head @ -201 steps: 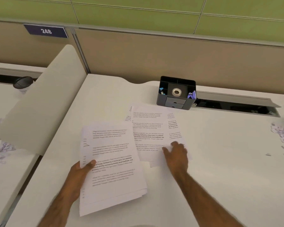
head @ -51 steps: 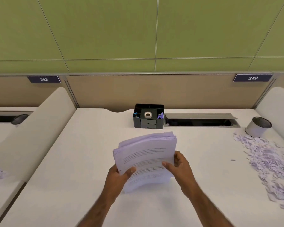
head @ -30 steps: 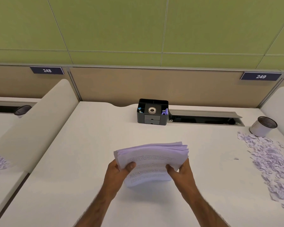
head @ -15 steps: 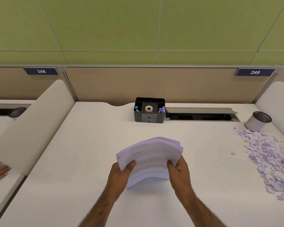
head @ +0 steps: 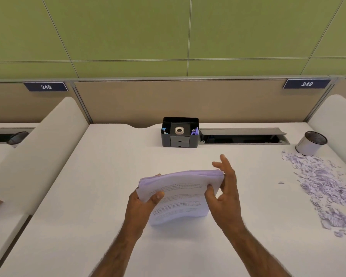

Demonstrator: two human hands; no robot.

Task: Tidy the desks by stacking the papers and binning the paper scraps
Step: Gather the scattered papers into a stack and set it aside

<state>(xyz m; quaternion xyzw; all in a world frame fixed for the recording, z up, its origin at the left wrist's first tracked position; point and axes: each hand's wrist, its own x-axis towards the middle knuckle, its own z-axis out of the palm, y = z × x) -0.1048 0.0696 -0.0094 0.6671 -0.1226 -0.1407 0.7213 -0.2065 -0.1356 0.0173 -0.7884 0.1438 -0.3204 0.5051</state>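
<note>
Paper stack held upright and bowed at worktop centre, lower edge down. Left edge gripped by left hand, thumb on front sheet. Right hand laid along right edge, fingers straight and spread, thumb on front sheet. Paper scraps scattered at right, near white bin.

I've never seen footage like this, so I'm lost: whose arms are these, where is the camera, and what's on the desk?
No machine here: a person wears a wide-angle camera on the head, looking down at their own bare hands. The left hand grips the left side of a bowed stack of white printed paper sheets. The right hand lies against its right edge, fingers straight. On the white desk stand a black plastic organiser holding a white tape roll and a small white round bin, with torn pale paper scraps strewn beside it.
</note>
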